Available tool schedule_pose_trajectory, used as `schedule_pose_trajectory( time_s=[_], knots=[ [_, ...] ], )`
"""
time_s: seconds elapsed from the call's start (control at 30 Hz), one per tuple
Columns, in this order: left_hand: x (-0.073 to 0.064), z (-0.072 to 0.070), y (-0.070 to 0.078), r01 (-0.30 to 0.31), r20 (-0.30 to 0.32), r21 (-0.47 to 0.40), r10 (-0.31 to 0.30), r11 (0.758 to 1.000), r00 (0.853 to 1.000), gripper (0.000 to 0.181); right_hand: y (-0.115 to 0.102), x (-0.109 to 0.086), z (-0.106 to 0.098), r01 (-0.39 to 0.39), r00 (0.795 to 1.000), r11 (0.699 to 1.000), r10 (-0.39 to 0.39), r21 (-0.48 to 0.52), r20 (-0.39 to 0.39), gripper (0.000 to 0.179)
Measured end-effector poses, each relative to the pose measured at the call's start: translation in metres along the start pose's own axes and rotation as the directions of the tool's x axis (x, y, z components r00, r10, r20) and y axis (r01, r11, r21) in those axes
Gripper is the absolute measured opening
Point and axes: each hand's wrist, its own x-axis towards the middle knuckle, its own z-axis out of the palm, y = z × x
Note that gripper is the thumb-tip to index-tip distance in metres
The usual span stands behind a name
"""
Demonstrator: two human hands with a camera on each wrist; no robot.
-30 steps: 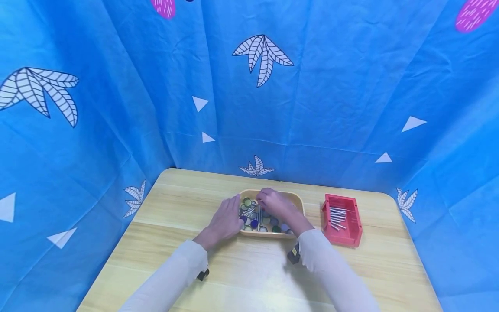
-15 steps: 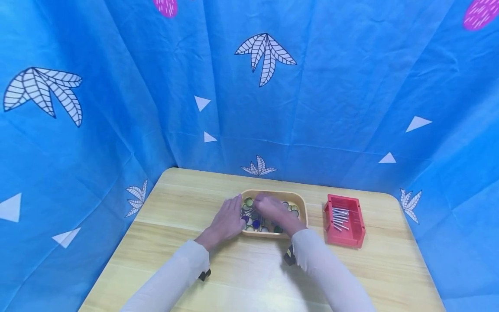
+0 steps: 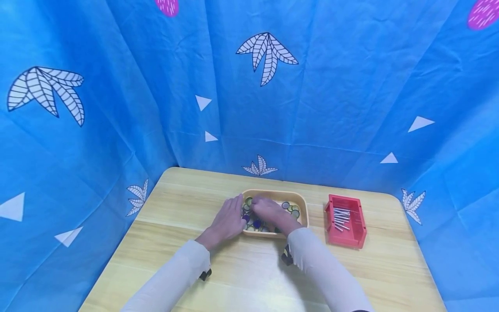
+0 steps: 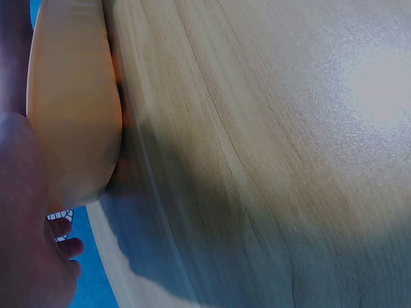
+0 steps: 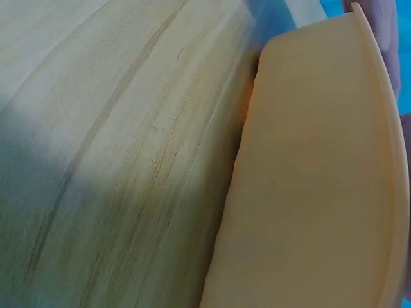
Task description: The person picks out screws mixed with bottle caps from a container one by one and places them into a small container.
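Note:
A shallow tan plastic tray (image 3: 300, 200) on the table holds round bottle caps (image 3: 295, 214), some purple, some green or silver. My left hand (image 3: 227, 219) grips the tray's left end, fingers along the outside and thumb at the rim; the left wrist view shows its fingertips beside the tray wall. My right hand (image 3: 270, 211) reaches down into the tray's left half, fingers bent among the caps. Its fingertips are hidden, and I cannot tell whether they hold anything. The right wrist view is mostly the tray's outer wall (image 5: 314, 160).
To the right of the tray stands a red plastic bin (image 3: 354, 236) with several slim silver nails (image 3: 341, 219) inside. The light wooden table (image 3: 241, 277) reaches back to a blue patterned cloth (image 3: 331, 108) that hangs around it.
My right hand has moved left and deeper into the tray, uncovering caps at its right end and covering the nails seen in its left half. The left hand stays on the tray's end.

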Motion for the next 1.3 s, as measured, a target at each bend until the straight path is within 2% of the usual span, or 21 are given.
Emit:
schedule_pose_trajectory(
  time_s=[0.1, 0.2, 0.23, 0.3, 0.37, 0.4, 0.43, 0.47, 0.53, 0.57, 0.6, 0.63, 0.73, 0.87, 1.1, 1.2, 1.27, 1.3],
  knots=[
    [0.0, 0.0, 0.0, 0.0, 0.007, 0.005, 0.0, 1.0, 1.0, 0.086, 0.001, 0.003, 0.0, 0.086, 0.996, 0.986, -0.087, -0.14, 0.005, 0.022],
    [0.0, 0.0, -0.001, -0.002, 0.01, 0.002, 0.002, 1.0, 1.0, 0.086, 0.002, 0.008, 0.0, 0.178, 0.983, 0.938, -0.184, -0.299, 0.006, 0.017],
    [0.0, 0.0, -0.001, -0.003, 0.007, -0.003, 0.003, 1.0, 1.0, 0.086, 0.002, 0.01, 0.0, 0.187, 0.981, 0.93, -0.195, -0.317, 0.008, 0.017],
    [-0.001, 0.001, -0.002, -0.009, -0.001, -0.004, 0.009, 1.0, 1.0, 0.085, 0.002, 0.012, 0.0, 0.178, 0.983, 0.938, -0.184, -0.299, 0.007, 0.021],
    [-0.001, 0.001, -0.002, -0.013, -0.012, -0.008, 0.013, 1.0, 1.0, 0.085, 0.001, 0.012, 0.0, 0.191, 0.98, 0.922, -0.198, -0.337, 0.014, 0.024],
    [-0.001, 0.001, -0.002, -0.013, -0.012, -0.008, 0.012, 1.0, 1.0, 0.085, 0.0, 0.012, 0.0, 0.213, 0.975, 0.896, -0.221, -0.39, 0.026, 0.025],
    [-0.001, 0.0, -0.002, -0.01, -0.009, -0.009, 0.01, 1.0, 1.0, 0.085, 0.0, 0.012, 0.0, 0.245, 0.966, 0.852, -0.255, -0.462, 0.041, 0.025],
    [-0.001, 0.0, -0.001, -0.006, -0.003, -0.006, 0.006, 1.0, 1.0, 0.085, -0.001, 0.012, -0.001, 0.276, 0.955, 0.8, -0.29, -0.533, 0.059, 0.025],
    [0.0, -0.001, -0.001, 0.004, 0.01, -0.004, -0.004, 1.0, 1.0, 0.086, -0.002, 0.012, -0.001, 0.329, 0.927, 0.67, -0.362, -0.665, 0.094, 0.023],
    [0.0, -0.002, 0.0, 0.005, 0.016, -0.001, -0.005, 1.0, 1.0, 0.086, -0.003, 0.012, -0.001, 0.337, 0.921, 0.635, -0.375, -0.695, 0.104, 0.023],
    [0.0, -0.002, 0.0, 0.006, 0.019, 0.0, -0.006, 1.0, 1.0, 0.085, -0.004, 0.012, -0.001, 0.351, 0.91, 0.583, -0.397, -0.733, 0.119, 0.023],
    [-0.001, -0.002, 0.0, 0.005, 0.021, -0.001, -0.005, 1.0, 1.0, 0.085, -0.004, 0.012, 0.0, 0.353, 0.907, 0.563, -0.402, -0.747, 0.125, 0.023],
    [-0.001, -0.002, 0.0, -0.002, 0.014, -0.001, 0.002, 1.0, 1.0, 0.085, -0.005, 0.014, 0.0, 0.362, 0.9, 0.532, -0.415, -0.766, 0.137, 0.023],
    [0.0, -0.002, 0.001, -0.003, 0.016, 0.006, 0.003, 1.0, 1.0, 0.085, -0.004, 0.015, 0.001, 0.372, 0.892, 0.52, -0.43, -0.769, 0.141, 0.023],
    [0.001, -0.002, 0.001, -0.002, 0.029, 0.005, 0.002, 1.0, 1.0, 0.086, -0.006, 0.012, -0.002, 0.384, 0.873, 0.435, -0.457, -0.815, 0.167, 0.024],
    [0.001, -0.002, 0.0, 0.004, 0.031, -0.003, -0.004, 1.0, 1.0, 0.086, -0.01, 0.011, -0.004, 0.377, 0.874, 0.404, -0.453, -0.833, 0.176, 0.026],
    [0.001, -0.001, 0.0, 0.006, 0.031, 0.001, -0.006, 1.0, 1.0, 0.086, -0.012, 0.009, -0.005, 0.369, 0.879, 0.399, -0.442, -0.839, 0.177, 0.027],
    [0.0, -0.001, 0.0, 0.007, 0.031, 0.002, -0.007, 1.0, 0.999, 0.086, -0.013, 0.009, -0.006, 0.364, 0.885, 0.409, -0.433, -0.837, 0.174, 0.026]
  ],
)
